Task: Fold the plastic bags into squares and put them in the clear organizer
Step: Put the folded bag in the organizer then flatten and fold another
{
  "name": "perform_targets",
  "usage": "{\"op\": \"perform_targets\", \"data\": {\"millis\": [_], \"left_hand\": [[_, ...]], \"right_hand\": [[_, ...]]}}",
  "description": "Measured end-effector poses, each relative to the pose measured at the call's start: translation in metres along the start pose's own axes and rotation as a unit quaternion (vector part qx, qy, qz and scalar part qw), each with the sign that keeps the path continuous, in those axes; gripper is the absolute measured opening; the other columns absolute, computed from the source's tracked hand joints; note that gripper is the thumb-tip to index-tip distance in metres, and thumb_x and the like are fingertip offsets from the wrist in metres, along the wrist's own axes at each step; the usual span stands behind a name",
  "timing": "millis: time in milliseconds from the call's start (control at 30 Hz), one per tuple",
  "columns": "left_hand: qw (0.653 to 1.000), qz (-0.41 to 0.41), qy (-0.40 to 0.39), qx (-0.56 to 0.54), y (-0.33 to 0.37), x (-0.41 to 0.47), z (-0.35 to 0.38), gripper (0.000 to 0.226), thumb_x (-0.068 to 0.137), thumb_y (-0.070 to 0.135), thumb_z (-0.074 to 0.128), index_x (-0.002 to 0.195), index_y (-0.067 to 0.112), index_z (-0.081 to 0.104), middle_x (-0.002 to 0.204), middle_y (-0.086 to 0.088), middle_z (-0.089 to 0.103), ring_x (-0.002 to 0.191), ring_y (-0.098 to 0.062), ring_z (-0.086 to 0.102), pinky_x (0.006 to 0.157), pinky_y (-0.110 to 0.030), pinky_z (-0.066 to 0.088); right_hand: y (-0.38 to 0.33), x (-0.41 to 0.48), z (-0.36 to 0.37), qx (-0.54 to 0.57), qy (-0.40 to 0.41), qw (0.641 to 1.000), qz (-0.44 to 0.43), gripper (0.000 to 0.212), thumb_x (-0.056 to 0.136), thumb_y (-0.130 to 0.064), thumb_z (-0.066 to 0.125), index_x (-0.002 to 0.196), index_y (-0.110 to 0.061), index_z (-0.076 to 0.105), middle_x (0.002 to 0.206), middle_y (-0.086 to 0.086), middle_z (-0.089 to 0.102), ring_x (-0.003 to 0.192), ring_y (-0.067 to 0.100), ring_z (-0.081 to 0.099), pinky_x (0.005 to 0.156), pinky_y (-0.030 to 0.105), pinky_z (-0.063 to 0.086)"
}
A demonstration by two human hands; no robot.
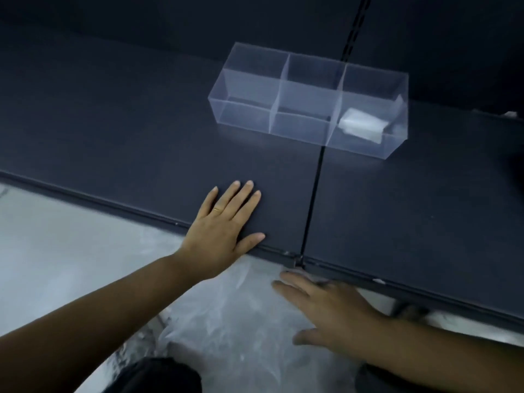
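The left hand (224, 222) lies palm-down on the dark matte shelf surface (113, 131) at its front edge, fingers straight and slightly spread, holding nothing, its forearm reaching in from the lower left. Below the edge sits a crumpled clear plastic bag (226, 316). The rectangular clear plastic organizer (246, 109) stands farther back. The right hand (329, 310), blurred, is flat with fingers extended over the bag; whether it touches is unclear. A folded white plastic bag (360, 124) rests in the organizer's right-end section.
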State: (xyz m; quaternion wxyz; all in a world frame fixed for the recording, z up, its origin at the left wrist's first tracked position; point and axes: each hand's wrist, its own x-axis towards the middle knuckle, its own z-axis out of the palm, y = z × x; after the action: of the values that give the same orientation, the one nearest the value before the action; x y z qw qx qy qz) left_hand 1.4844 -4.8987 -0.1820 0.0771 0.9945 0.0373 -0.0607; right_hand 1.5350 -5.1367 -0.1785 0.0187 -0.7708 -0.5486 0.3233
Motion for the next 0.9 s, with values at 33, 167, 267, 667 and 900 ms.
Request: {"op": "perform_targets", "data": {"millis": [33, 167, 267, 667, 900], "left_hand": [[1.0, -0.003, -0.002, 0.001, -0.003, -0.007, 0.002, 0.075, 0.093, 0.061, 0.016, 0.152, 0.016, 0.023, 0.159, -0.003, 0.018, 0.147, -0.021, 0.011, 0.12, -0.043, 0.008], [1.0, -0.007, -0.008, -0.01, -0.008, -0.012, -0.002, 0.077, 0.092, 0.067, 0.011, 0.153, 0.019, 0.013, 0.161, 0.002, 0.006, 0.148, -0.015, -0.004, 0.119, -0.036, -0.005], [0.979, -0.04, -0.053, -0.19, -0.002, -0.01, -0.022, 0.078, 0.085, 0.066, 0.018, 0.15, 0.025, 0.024, 0.16, 0.009, 0.011, 0.146, -0.004, -0.004, 0.119, -0.029, -0.007], [0.784, -0.171, -0.049, -0.595, 0.025, 0.004, -0.075, 0.025, 0.081, 0.038, 0.067, 0.075, 0.015, 0.073, 0.072, -0.002, 0.07, 0.065, -0.015, 0.064, 0.063, -0.023, 0.053], [0.772, -0.287, -0.006, -0.568, 0.01, 0.012, -0.068, 0.047, 0.079, 0.076, 0.036, 0.102, 0.043, 0.059, 0.102, 0.013, 0.067, 0.095, -0.01, 0.064, 0.077, -0.032, 0.052]], "right_hand": [[-0.001, 0.001, 0.003, -0.06, -0.004, 0.998, 0.01, 0.062, 0.092, -0.038, 0.053, 0.146, -0.025, 0.026, 0.15, -0.005, 0.025, 0.12, 0.024, 0.048, 0.094, 0.034, 0.042], [-0.001, -0.006, -0.011, 0.005, 0.019, 1.0, 0.012, 0.01, 0.096, -0.023, 0.05, 0.098, -0.017, 0.058, 0.101, -0.005, 0.055, 0.095, 0.012, 0.053, 0.08, 0.028, 0.04], [-0.002, -0.017, -0.052, 0.21, 0.089, 0.974, 0.012, 0.012, 0.087, -0.029, 0.068, 0.08, -0.02, 0.065, 0.075, -0.008, 0.059, 0.069, 0.001, 0.052, 0.064, 0.019, 0.04], [0.082, -0.011, -0.128, 0.387, 0.441, 0.788, 0.185, 0.005, 0.088, -0.022, 0.066, 0.087, -0.02, 0.062, 0.083, 0.004, 0.063, 0.069, 0.005, 0.055, 0.07, 0.019, 0.045], [0.039, -0.013, -0.094, 0.236, 0.402, 0.877, 0.12, 0.048, 0.082, -0.063, 0.056, 0.115, -0.028, 0.055, 0.114, -0.013, 0.044, 0.109, 0.001, 0.048, 0.097, 0.019, 0.037]]}}
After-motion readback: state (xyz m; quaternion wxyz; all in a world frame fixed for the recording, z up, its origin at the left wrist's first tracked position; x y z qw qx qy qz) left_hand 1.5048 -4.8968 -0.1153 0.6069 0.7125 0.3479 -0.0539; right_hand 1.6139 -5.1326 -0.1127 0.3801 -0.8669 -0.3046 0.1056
